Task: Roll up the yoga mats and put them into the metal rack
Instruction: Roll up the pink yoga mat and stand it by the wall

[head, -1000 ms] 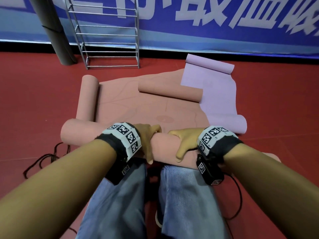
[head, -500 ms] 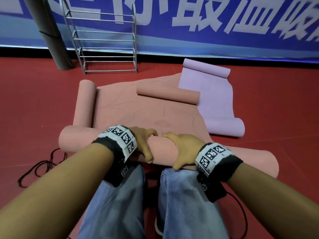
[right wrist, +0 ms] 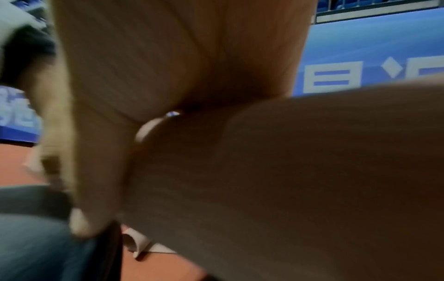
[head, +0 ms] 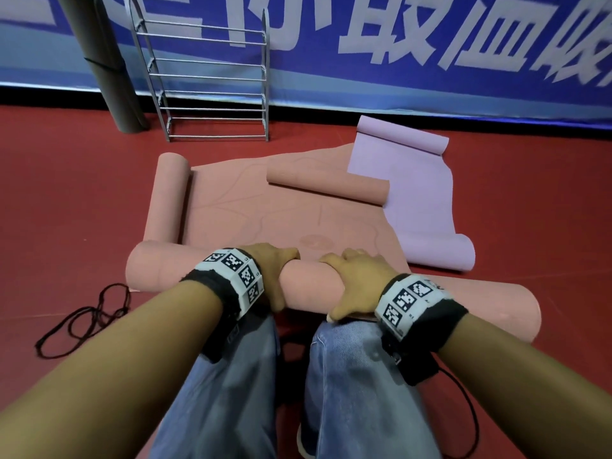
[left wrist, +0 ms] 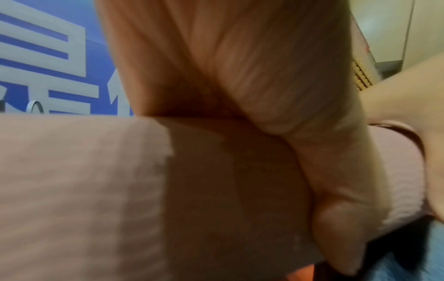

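Observation:
A thick pink yoga mat roll (head: 308,286) lies across the red floor just ahead of my knees, its unrolled part (head: 265,220) stretching away from me. My left hand (head: 275,273) wraps over the roll's middle, thumb on the near side, and the left wrist view shows that palm (left wrist: 264,85) pressed on the mat (left wrist: 84,180). My right hand (head: 354,283) grips the roll beside it, and its palm (right wrist: 156,66) lies against the mat (right wrist: 312,171) in the right wrist view. The metal rack (head: 212,77) leans against the banner wall at the back.
A second pink mat has rolled ends at the left (head: 167,197) and at the centre (head: 328,185). A lilac mat (head: 420,193) with curled ends lies at the right. A dark rolled mat (head: 109,71) stands left of the rack. A black cord (head: 89,316) loops on the floor at the left.
Both hands have shifted their hold on the pink roll, the right hand sliding back over its top. The roll has turned a little forward.

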`<state>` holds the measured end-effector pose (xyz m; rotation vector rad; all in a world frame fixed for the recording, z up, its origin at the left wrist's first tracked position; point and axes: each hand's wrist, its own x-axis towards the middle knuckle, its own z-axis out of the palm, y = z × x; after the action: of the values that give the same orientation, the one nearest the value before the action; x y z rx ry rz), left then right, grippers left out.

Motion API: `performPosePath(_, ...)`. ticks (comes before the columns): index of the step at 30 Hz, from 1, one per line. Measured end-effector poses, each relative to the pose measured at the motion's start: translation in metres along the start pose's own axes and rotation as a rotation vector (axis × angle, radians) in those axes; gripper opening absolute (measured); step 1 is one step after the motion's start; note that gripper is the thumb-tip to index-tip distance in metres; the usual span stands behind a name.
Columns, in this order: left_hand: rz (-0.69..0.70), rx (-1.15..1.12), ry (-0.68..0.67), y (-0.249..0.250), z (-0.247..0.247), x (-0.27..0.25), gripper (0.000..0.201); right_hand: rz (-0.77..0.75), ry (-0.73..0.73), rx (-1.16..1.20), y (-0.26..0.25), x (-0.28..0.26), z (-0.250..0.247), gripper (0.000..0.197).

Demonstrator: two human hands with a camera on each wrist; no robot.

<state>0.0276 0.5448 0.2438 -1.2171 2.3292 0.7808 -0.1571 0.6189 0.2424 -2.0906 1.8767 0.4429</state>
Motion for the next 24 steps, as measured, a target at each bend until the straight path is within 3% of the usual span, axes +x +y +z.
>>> performPosePath(5,0.006,-0.037,-0.071,-0.003,-0.003,0.011,0.086,0.079,0.026,0.008,-0.014,0.005,0.013,0.113)
performPosePath(10,0.000,0.324,0.121,0.005,0.012,0.010,0.105,0.079,0.010,0.136,-0.004,0.014,0.006,0.100)
performPosePath(12,0.004,0.349,0.157,0.005,0.019,0.011,0.110,0.071,-0.030,0.177,-0.003,0.018,0.002,0.100)
performPosePath(16,-0.029,0.310,0.244,0.004,0.028,0.012,0.090,0.042,-0.042,0.208,-0.002,0.017,0.002,0.103)
performPosePath(20,-0.055,0.259,0.233,0.004,0.024,0.015,0.078,0.049,0.061,-0.073,-0.006,0.006,0.016,0.116)
performPosePath(24,-0.034,0.238,0.203,0.009,0.021,0.015,0.066,0.057,0.133,-0.081,-0.008,0.003,0.020,0.096)
